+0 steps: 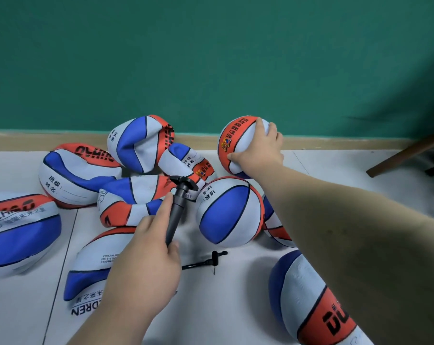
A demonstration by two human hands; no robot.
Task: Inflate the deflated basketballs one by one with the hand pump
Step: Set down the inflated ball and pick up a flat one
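My left hand (146, 247) grips the dark grey hand pump (177, 202) by its barrel, its T-handle pointing up and away. The pump's black hose with its needle (208, 262) trails on the floor to the right. My right hand (257, 148) is spread over a round red, white and blue basketball (232, 143) by the wall, fingers curved round its far side. Another round ball (228, 210) lies just in front of it. Several crumpled deflated balls (136, 143) are heaped to the left and under my left arm.
A green wall with a tan skirting board (61, 140) closes the far side. A dark wooden leg (407, 153) slants down at the right. More balls lie at the far left (19, 232) and near right (308, 302). White floor tiles show between them.
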